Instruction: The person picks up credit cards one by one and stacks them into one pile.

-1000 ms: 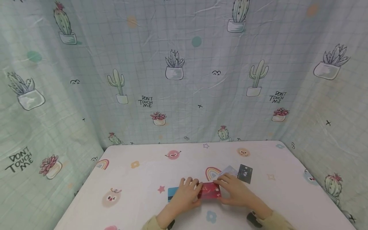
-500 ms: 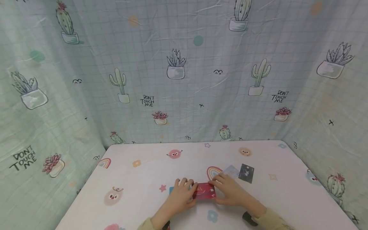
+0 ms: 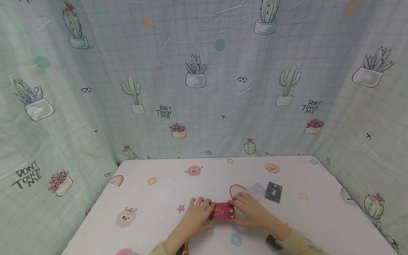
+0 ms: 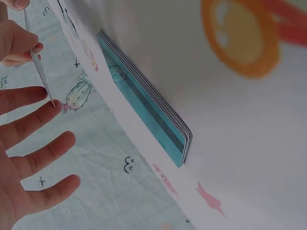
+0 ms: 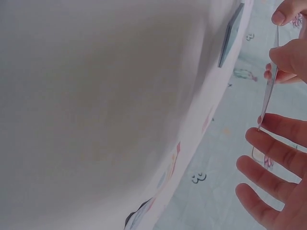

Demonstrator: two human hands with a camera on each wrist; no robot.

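A red bank card (image 3: 222, 212) with a chip is held in front of me, raised off the table. At its left end, my left hand (image 3: 195, 219) pinches it between thumb and fingers. My right hand (image 3: 251, 213) pinches the opposite end the same way. The left wrist view has the card (image 4: 39, 72) almost edge-on, with the other fingers of the left hand (image 4: 29, 153) spread. Below it on the table lies a neat stack of several cards (image 4: 144, 108), teal with a dark stripe on top. In the head view my left hand mostly hides that stack.
Beyond my right hand lie a black "Vip" card (image 3: 273, 192) and a pale, bluish card (image 3: 256, 191), side by side on the white printed table (image 3: 165, 198). A cactus-print curtain (image 3: 210, 99) stands behind the table and along both sides.
Both hands have shifted slightly left in the head view, carrying the red card with them. The left hand now covers most of the blue stack. Camera view shifted slightly too.
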